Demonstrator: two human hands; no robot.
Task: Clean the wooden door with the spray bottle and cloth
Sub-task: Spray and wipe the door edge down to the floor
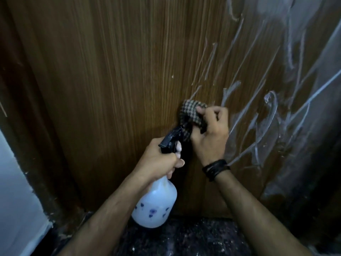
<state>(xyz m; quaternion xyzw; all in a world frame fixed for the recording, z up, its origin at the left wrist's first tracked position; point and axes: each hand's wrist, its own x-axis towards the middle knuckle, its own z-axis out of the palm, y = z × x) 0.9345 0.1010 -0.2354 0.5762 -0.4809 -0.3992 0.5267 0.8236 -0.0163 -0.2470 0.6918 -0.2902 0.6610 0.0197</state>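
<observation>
The brown wood-grain door (120, 89) faces me; my right hand (212, 133) presses the bunched checked cloth (190, 111) against it, my left hand (160, 161) just below gripping the white plastic spray bottle (156, 202), nozzle aimed up at the cloth.

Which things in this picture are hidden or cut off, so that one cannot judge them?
- Head view: spray bottle neck, covered by the left hand.
- Head view: part of the checked cloth, bunched inside the right hand.
- Head view: wooden door top, cut off by the frame edge.
</observation>
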